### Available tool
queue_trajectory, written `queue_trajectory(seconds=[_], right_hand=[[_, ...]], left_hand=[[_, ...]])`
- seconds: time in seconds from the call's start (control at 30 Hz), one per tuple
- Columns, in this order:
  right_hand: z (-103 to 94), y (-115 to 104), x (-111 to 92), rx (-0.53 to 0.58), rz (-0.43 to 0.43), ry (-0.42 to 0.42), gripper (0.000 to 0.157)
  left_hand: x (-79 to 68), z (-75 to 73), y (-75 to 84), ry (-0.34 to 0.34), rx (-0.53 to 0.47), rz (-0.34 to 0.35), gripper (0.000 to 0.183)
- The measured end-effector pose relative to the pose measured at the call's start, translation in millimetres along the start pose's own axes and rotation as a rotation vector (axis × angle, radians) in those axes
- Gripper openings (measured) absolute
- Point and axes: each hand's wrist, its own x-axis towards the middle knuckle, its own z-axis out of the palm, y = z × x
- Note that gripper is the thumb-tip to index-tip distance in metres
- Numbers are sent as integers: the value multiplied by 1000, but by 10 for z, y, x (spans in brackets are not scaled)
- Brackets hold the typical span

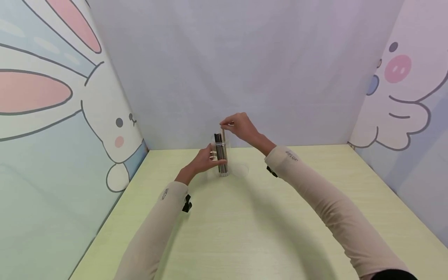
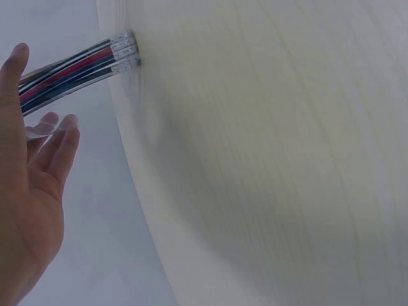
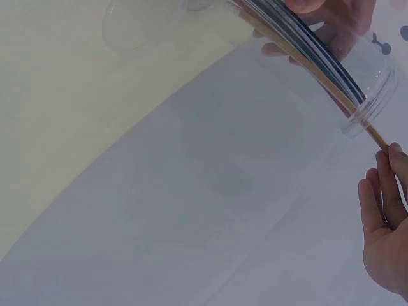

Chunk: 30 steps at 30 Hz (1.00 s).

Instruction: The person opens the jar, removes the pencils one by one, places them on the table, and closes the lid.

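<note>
A clear jar [image 3: 376, 95] stands on the table with a bundle of slim dark and coloured pencils [image 1: 221, 153] inside it. Silvery bands show at the pencils' lower ends [image 2: 124, 54] in the left wrist view. My left hand [image 1: 204, 159] grips the jar's side, thumb across the front and fingers behind. Above the jar's mouth, my right hand [image 1: 241, 126] pinches the upper end of a tan pencil [image 3: 377, 135] between thumb and fingertips. The rest of that pencil runs down inside the jar, beside the others.
A round transparent lid [image 1: 240, 170] lies on the pale wood-look table [image 1: 224, 233] just right of the jar. A plain light wall [image 1: 245, 70] rises behind. Side walls with cartoon animals, including a rabbit [image 1: 101, 132] at the left, flank the table.
</note>
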Motion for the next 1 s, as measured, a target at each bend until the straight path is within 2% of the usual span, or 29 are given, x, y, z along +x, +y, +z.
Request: queue_trajectory(seconds=[1.0], right_hand=[[-581,-181,334,-83,-77,146,18]], left_hand=[[2,-16,-48,-9,-6,-23,76]])
